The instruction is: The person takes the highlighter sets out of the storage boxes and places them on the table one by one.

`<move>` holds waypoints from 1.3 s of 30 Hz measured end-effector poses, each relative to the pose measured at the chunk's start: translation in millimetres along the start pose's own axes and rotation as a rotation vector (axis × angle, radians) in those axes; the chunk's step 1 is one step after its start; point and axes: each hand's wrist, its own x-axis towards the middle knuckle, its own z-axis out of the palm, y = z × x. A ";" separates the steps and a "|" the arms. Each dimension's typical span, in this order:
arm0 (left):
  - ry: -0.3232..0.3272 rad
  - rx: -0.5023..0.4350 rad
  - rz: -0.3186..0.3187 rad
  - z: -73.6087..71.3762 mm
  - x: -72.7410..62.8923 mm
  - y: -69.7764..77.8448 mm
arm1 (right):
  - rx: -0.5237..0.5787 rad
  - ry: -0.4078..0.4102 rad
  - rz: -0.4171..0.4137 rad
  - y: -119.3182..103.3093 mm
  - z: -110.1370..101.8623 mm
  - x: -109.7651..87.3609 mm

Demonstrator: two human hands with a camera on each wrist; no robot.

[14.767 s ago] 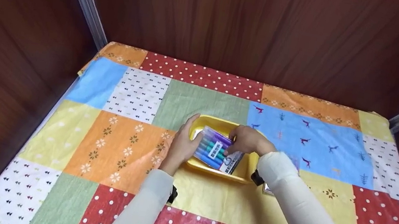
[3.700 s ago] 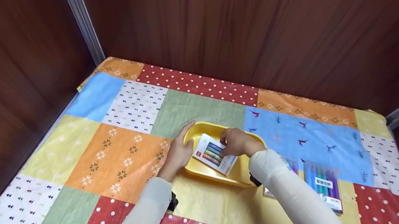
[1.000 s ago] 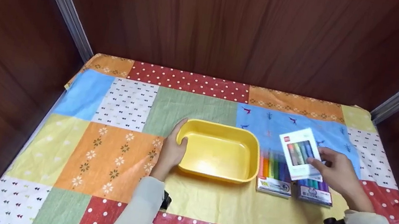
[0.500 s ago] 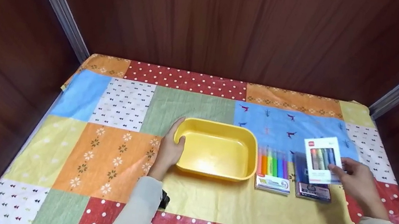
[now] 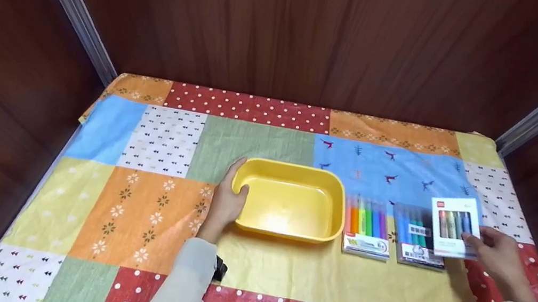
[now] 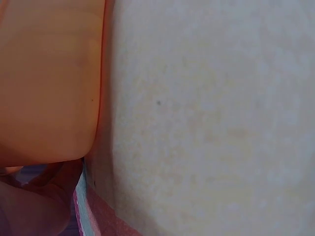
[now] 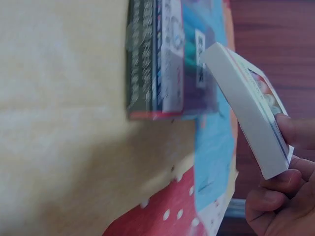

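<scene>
My left hand (image 5: 227,204) grips the left end of a yellow plastic bin (image 5: 288,234), thumb over the rim and fingers along the outside. In the left wrist view the bin's side (image 6: 49,83) looks orange. On the right, my right hand (image 5: 502,261) pinches a white windowed box of coloured sticks (image 5: 453,248) by its right edge. This box is held above the cloth, overlapping a clear pack of pens (image 5: 409,238) lying beneath and to its left. In the right wrist view, thumb and fingers pinch the white box (image 7: 246,113) near one end.
Left of that pack lies another clear pack, of bright coloured markers (image 5: 368,226), close to the bin's right side. A patchwork tablecloth (image 5: 270,146) covers the table. Dark wood panels (image 5: 288,30) stand behind and at both sides.
Earlier, a pen pack and then the white box were in the bin; both are out and the bin holds nothing. Over the last second my right hand moves the white box rightward. My left hand stays.
</scene>
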 end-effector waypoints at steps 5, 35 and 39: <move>-0.003 -0.013 -0.002 -0.6 1.2 -1.4 | -0.005 0.052 0.001 17.2 -2.9 1.0; -0.008 -0.017 0.000 -1.5 0.2 -2.5 | -0.001 0.062 0.317 46.5 -0.6 8.1; -0.009 -0.013 -0.001 -0.2 1.1 -2.2 | -0.024 0.113 0.312 48.6 3.1 5.9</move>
